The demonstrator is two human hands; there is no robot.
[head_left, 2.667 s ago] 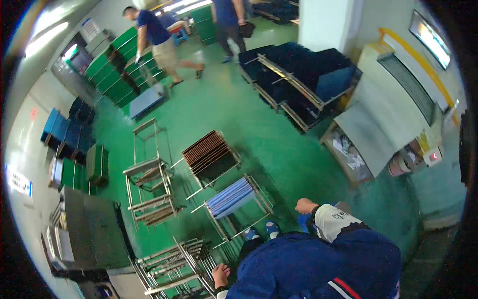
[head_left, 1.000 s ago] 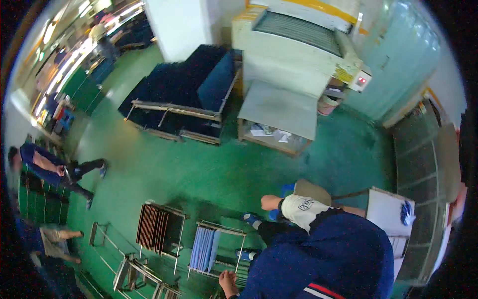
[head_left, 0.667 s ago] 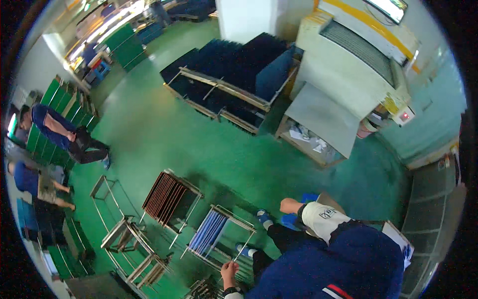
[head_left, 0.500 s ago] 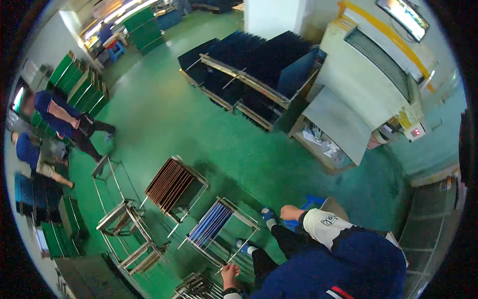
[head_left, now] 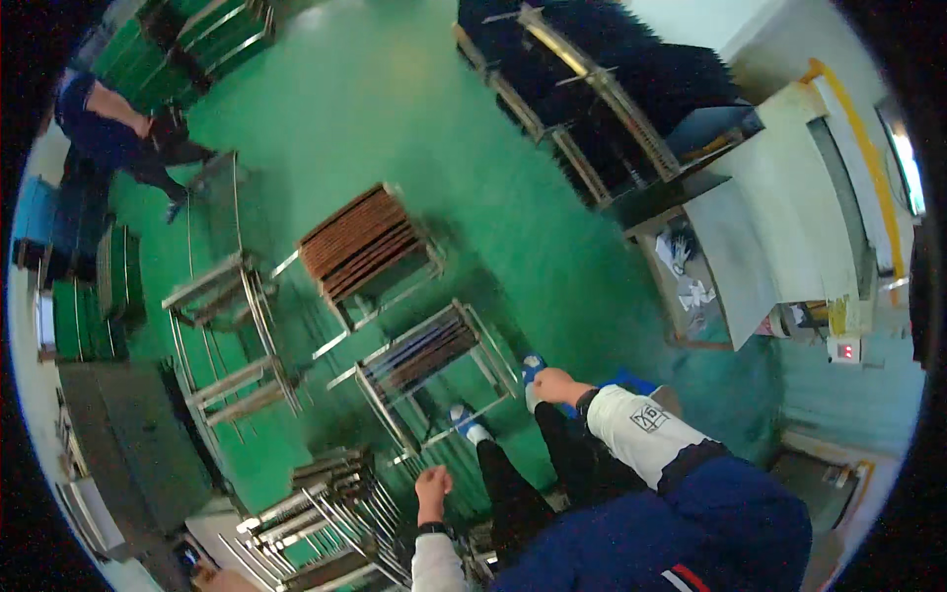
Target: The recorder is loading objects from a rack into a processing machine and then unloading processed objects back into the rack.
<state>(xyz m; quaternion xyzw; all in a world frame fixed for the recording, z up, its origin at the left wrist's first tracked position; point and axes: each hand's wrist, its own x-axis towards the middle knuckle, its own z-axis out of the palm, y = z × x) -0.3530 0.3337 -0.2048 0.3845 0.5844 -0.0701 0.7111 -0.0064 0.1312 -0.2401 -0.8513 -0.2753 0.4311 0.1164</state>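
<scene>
My left hand (head_left: 432,490) hangs low at my side with its fingers curled in. It is nearest to a metal rack (head_left: 449,380) holding a row of dark bluish and brown panels, and no contact shows. My right hand (head_left: 554,386) is a loose fist in front of my right leg, above my blue slipper (head_left: 534,367). Nothing shows in either hand. Beyond the first rack stands another one with a stack of reddish-brown panels (head_left: 363,240). Close by my left forearm are several metal frames (head_left: 340,518) piled together.
An empty metal frame (head_left: 222,331) stands left of the racks. A person (head_left: 118,128) in dark blue is at the upper left. A long rack of dark boards (head_left: 592,99) is at the far right, beside a pale machine (head_left: 789,197). A blue stool (head_left: 631,380) stands by my right arm.
My view has tilted down and turned, so the racks sit higher and the dark boards farther right. My left hand has come up in the picture. The second person at the left has left view.
</scene>
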